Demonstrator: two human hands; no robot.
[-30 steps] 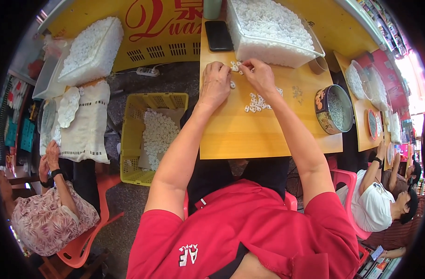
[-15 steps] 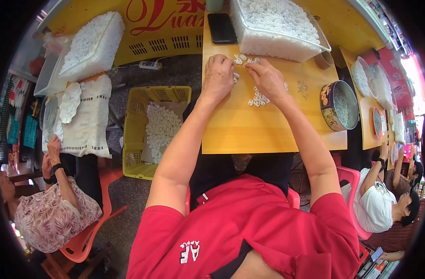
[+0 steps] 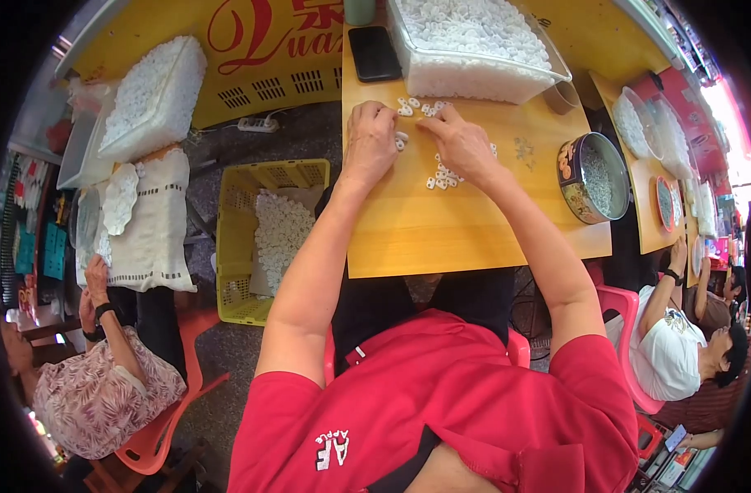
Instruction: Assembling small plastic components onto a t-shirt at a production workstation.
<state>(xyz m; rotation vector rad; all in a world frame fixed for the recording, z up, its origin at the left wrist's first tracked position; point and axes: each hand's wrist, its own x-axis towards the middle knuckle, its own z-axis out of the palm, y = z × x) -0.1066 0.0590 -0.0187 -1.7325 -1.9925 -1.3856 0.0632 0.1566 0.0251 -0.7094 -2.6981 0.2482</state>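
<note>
Both my hands work at the far left part of a yellow wooden table [image 3: 474, 234]. My left hand [image 3: 370, 141] is closed with curled fingers; what they hold, if anything, is hidden. White plastic pieces with small holes [image 3: 401, 141] lie against its fingertips. My right hand [image 3: 464, 146] is closed in a pinch, its fingertips close to the left hand's, and I cannot make out what is between them. Loose white pieces [image 3: 407, 106] lie just beyond my hands. Another small pile of white pieces [image 3: 446, 177] sits under and beside my right hand.
A large clear tub of white pieces [image 3: 474, 74] stands at the back, beside a black phone [image 3: 374, 54]. Small metal parts [image 3: 525, 153] lie near a round tin [image 3: 567, 177]. A yellow crate [image 3: 234, 238] stands left of the table. People [image 3: 104, 394] sit on both sides.
The whole view has shifted slightly, so the table appears further left. My hands stay close together at the same spot, with only slight finger movement.
</note>
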